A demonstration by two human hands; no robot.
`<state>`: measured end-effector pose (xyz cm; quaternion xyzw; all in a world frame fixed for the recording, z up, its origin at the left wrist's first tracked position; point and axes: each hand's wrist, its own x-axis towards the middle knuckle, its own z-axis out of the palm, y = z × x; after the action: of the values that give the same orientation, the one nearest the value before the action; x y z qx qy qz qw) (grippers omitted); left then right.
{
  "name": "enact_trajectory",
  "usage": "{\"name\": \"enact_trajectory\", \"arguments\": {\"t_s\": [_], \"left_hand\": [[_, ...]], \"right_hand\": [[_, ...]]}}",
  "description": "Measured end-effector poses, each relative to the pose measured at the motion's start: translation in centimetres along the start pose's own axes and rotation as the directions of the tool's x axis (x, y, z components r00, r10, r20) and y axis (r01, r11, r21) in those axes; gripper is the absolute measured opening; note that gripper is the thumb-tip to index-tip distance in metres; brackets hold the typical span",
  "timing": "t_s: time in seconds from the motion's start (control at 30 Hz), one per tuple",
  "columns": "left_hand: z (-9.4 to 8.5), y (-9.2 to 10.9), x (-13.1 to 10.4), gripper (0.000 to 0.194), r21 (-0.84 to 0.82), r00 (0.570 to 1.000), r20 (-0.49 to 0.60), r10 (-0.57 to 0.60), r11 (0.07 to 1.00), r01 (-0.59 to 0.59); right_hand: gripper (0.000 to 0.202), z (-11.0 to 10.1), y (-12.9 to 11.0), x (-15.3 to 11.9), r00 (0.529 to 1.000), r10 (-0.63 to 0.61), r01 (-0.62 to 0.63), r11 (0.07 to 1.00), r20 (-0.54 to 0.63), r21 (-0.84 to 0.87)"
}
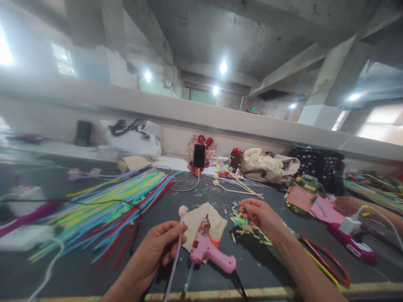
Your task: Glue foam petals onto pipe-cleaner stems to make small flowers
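My left hand (162, 243) is closed around a lilac pipe cleaner (174, 270), its stem slanting down toward the table's front edge. A small pale flower-like tip (182, 210) tops this stem. Over the pile of short cut pipe cleaner pieces (244, 228), my right hand (262, 216) has its fingertips pinched together; what is between them, if anything, is too small to make out. Between both hands lies a pink hot glue gun (214, 255) with a clear glue stick (189, 277) out of its back. Its nozzle rests over a cream cloth (217, 220).
Long coloured pipe cleaners (116, 209) cover the left side. Finished-looking stems (233, 188) and a phone (199, 156) lie or stand behind. To the right are a green-lidded jar (302, 197), red-handled scissors (327, 260), a purple power strip (352, 243) and another person's arm (371, 212).
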<state>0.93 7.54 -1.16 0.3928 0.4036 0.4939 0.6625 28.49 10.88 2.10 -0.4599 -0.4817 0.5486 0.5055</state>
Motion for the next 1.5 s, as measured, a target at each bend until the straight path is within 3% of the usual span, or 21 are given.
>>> {"name": "enact_trajectory", "arguments": {"t_s": [0.3,0.5,0.9,1.27,1.4,1.5], "left_hand": [[1.2,0.9,-2.8,0.025,-0.063,0.999,0.032,0.016,0.998,-0.014],[1.6,1.5,-4.3,0.022,-0.102,0.996,0.054,0.068,0.993,-0.062],[1.5,1.9,-5.3,0.021,-0.071,0.991,-0.049,0.122,0.990,-0.126],[1.1,1.7,-5.1,0.021,-0.113,0.991,-0.024,0.131,0.985,-0.133],[1.0,2.1,-5.3,0.020,-0.139,0.990,-0.028,0.135,0.981,-0.138],[0.9,2.0,-5.1,0.019,-0.201,0.994,-0.026,0.102,0.974,-0.105]], "right_hand": [[0.021,9.2,0.2,-2.3,0.978,0.040,-0.094,0.960,0.205,0.262],[0.019,12.9,1.8,-3.6,0.943,0.032,-0.138,0.944,0.332,0.299],[0.021,15.1,1.8,-4.8,0.968,-0.070,0.063,0.997,0.239,0.036],[0.025,15.2,1.8,-4.1,0.905,0.045,-0.156,0.960,0.423,0.232],[0.024,15.4,1.9,-3.8,0.906,0.043,-0.160,0.956,0.422,0.246],[0.023,15.1,2.0,-3.7,0.931,0.023,-0.115,0.966,0.364,0.231]]}}
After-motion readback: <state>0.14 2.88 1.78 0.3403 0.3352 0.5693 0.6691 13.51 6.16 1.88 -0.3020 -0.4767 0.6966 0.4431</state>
